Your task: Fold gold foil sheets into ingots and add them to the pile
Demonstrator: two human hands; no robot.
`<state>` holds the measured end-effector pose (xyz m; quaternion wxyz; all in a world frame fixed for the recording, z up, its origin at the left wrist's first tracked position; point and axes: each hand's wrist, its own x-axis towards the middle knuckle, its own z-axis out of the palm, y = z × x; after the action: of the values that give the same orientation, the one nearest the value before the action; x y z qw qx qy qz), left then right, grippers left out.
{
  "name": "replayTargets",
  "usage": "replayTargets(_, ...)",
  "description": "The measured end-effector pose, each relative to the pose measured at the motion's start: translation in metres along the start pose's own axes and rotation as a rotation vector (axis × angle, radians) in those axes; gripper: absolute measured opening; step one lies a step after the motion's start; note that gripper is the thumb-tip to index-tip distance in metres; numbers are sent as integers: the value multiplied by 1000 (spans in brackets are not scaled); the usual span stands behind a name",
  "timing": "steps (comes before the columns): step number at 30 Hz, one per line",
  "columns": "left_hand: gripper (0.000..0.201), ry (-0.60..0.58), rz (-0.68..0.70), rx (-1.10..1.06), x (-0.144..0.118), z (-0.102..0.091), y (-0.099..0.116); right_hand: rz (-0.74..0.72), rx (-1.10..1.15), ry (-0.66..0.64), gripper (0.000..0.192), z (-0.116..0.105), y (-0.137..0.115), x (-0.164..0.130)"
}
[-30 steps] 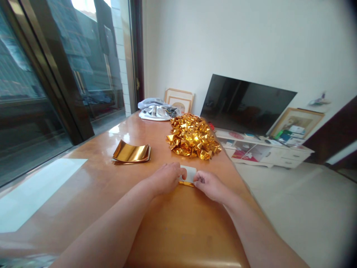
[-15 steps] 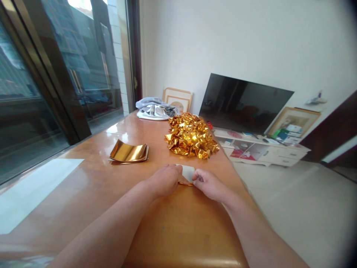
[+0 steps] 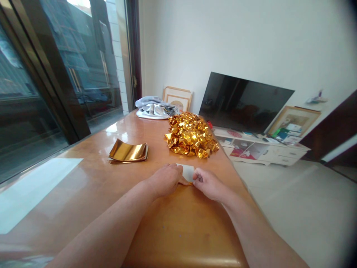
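Observation:
A small sheet of foil paper (image 3: 188,172) lies on the wooden table, pale side up, with a narrow gold strip folded over along its near edge. My left hand (image 3: 169,179) holds the sheet down from the left, fingers closed together and the thumb along the gold fold. On the other side, my right hand (image 3: 208,183) is curled, pinching the right end of that fold between thumb and fingers. Ahead of the hands rises a heap of folded gold foil pieces (image 3: 192,136). Left of it rests a curled stack of gold foil sheets (image 3: 128,152).
A pale flat sheet (image 3: 36,190) covers part of the table (image 3: 178,230) at left. Folded cloths (image 3: 154,108) lie at its far end. Beyond the right edge stand a white cabinet (image 3: 273,152) and a television (image 3: 245,102). A glass sliding door (image 3: 28,93) borders the left.
Both hands stay nearly in place on the sheet. The right fingers shift very slightly at the fold. The heap and the stack look unchanged.

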<state>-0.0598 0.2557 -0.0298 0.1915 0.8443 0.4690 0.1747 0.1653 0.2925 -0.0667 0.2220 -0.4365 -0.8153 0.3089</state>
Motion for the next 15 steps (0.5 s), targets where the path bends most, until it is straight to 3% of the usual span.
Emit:
replayTargets(3, 29, -32, 84, 91, 1, 1, -1, 0, -56, 47, 3, -3, 2, -1)
replayTargets(8, 35, -13, 151, 172, 2, 2, -5, -56, -203, 132, 18, -14, -8, -3)
replayTargets(12, 33, -14, 162, 182, 1, 2, -6, -133, -374, 60, 25, -17, -33, -11)
replayTargets(15, 36, -18, 169, 221, 1, 2, -8, -130, -517, -65, 29, -12, -53, -20)
